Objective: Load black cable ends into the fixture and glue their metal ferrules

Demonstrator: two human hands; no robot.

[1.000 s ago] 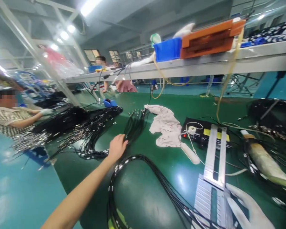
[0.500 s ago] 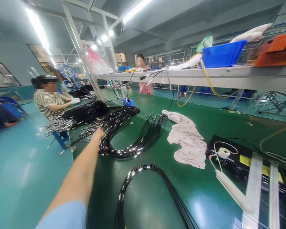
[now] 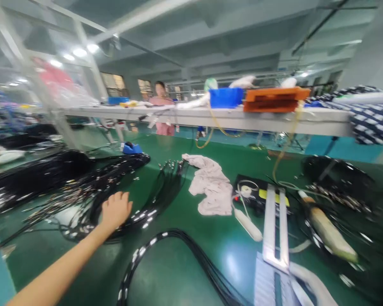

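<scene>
My left hand [image 3: 116, 209] reaches in from the lower left, palm down over a curved bundle of black cables [image 3: 153, 208]. Its fingers are slightly apart, and no cable shows in them. Whether the hidden palm touches the cables I cannot tell. Loose cable ends with small metal tips [image 3: 73, 191] lie left of the hand, beside a thick heap of black cables [image 3: 51, 168]. Closer to me, another looped cable bundle [image 3: 175, 233] with white bands rests on the green table [image 3: 166, 272]. My right hand is out of view.
A crumpled pale cloth [image 3: 210, 185] lies mid-table, with a black control box [image 3: 255, 191], a white handpiece [image 3: 248, 225] and a metal slide fixture [image 3: 270, 238] to its right. An overhead shelf [image 3: 185, 117] carries a blue bin [image 3: 226, 97] and an orange bin [image 3: 276, 100]. Co-workers are nearby.
The view has swung to the right, bringing more of the right side into sight. My left hand has shifted from the loose cable ends onto the curved bundle, fingers now more visible.
</scene>
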